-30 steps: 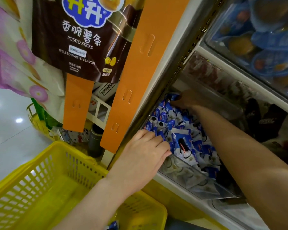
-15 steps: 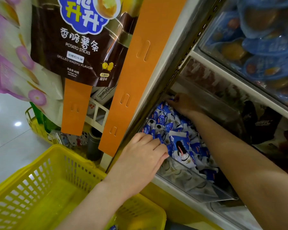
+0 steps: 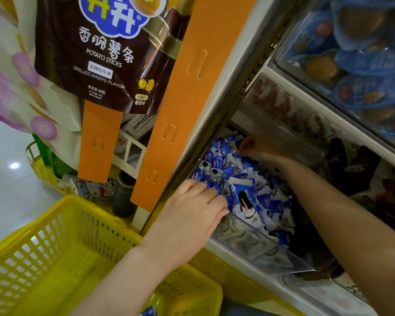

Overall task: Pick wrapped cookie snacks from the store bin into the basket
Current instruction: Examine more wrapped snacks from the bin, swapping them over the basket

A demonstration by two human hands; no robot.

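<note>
One brown foil bag (image 3: 105,65) hangs far left, reading "POTATO STICKS, GRILLED WAGYU FLAVOR", with two orange card strips (image 3: 192,87) beside it. The blue-and-white wrapped cookie snacks (image 3: 242,195) are heaped in the clear plastic bin (image 3: 255,247), too many to count. The left hand (image 3: 192,215) lies flat on the near-left packets, fingers straight. The right hand (image 3: 262,149) curls into the far ones, and I cannot tell whether it grips any. One yellow plastic basket (image 3: 32,265) sits near left.
</note>
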